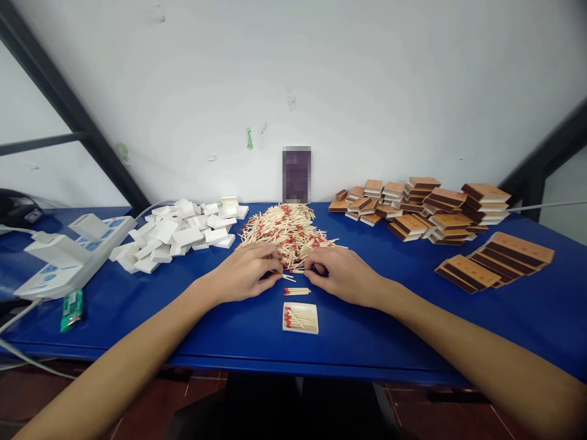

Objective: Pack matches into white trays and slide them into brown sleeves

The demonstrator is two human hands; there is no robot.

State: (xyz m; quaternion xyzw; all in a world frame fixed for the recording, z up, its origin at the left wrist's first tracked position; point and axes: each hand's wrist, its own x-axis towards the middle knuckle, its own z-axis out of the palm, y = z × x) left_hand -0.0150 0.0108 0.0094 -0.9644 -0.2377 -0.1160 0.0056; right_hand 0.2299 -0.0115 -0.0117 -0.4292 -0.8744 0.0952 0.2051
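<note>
My left hand (254,272) pinches matches (288,278) between thumb and fingertips at the near edge of a big heap of red-tipped matches (287,229). Opposite it, my right hand (337,275) has its thumb and forefinger closed on matches (297,271) whose red heads point left. Just below both hands, a few matches (298,291) lie side by side on the blue table (220,333). Nearer to me sits a white matchbox tray (300,330), partly filled with matches, most heads to the left.
Left of the heap lie many white empty trays (174,235). Matchbox sleeves (431,208) are stacked at the right, with more sleeves (495,260) fanned out nearer. A power strip (76,256) and a green lighter (72,310) lie far left. A blurred dark panel (296,174) stands against the wall.
</note>
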